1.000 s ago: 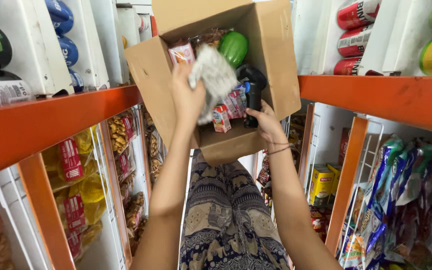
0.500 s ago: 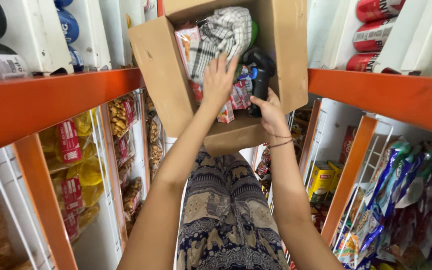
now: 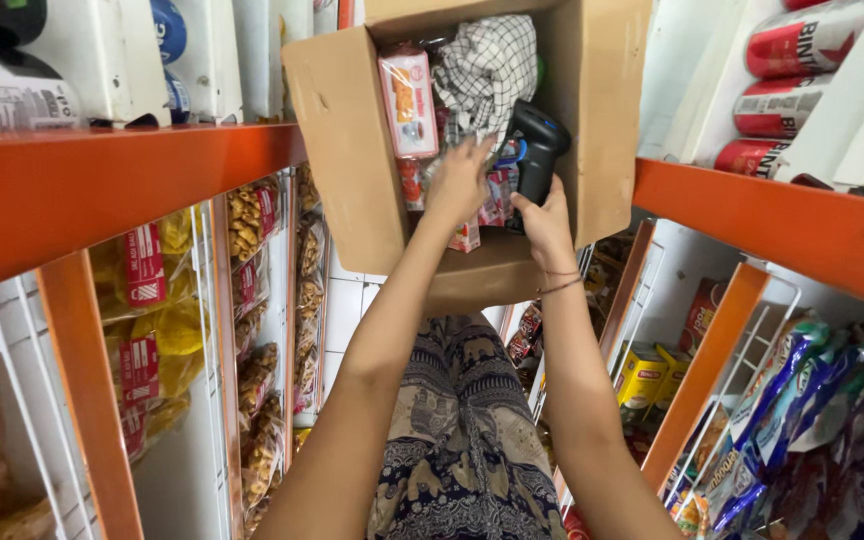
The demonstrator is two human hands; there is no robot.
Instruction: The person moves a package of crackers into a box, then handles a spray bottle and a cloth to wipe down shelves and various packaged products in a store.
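Two hands: we reach both arms up into a cardboard box (image 3: pixel 352 170) held above our lap, between two orange shelf racks.
Right hand: our right hand (image 3: pixel 544 222) is wrapped around the grip of a black scanner (image 3: pixel 537 150), which stands upright inside the box, near its right wall.
Left hand: our left hand (image 3: pixel 457 182) lies with fingers spread on the small packets (image 3: pixel 487 195) in the middle of the box; we cannot tell whether it grips one or only presses on them.
Box contents: a checked cloth (image 3: pixel 487 65) sits at the top, a pink snack pack (image 3: pixel 409 100) just left of it, red packets lower down.
Box position: it tilts with its open side toward us, its lower flap (image 3: pixel 482 275) resting near our patterned trousers (image 3: pixel 462 440).
Risk, spilling: we judge the tilt could let loose packets slide out, since nothing shuts the opening.
Risk, box slipping: neither hand holds the box itself, so a tug on the scanner could shift it.
Risk, snagging: the cloth lies touching the scanner's head and might drag out with it.
Surface: no table shows; the box seems propped on our legs.
Room: a narrow shop aisle, orange shelf (image 3: pixel 102 185) on the left with yellow snack bags (image 3: pixel 167 320) hanging below, red cans (image 3: pixel 802 45) upper right, blue packets (image 3: pixel 802 400) lower right.
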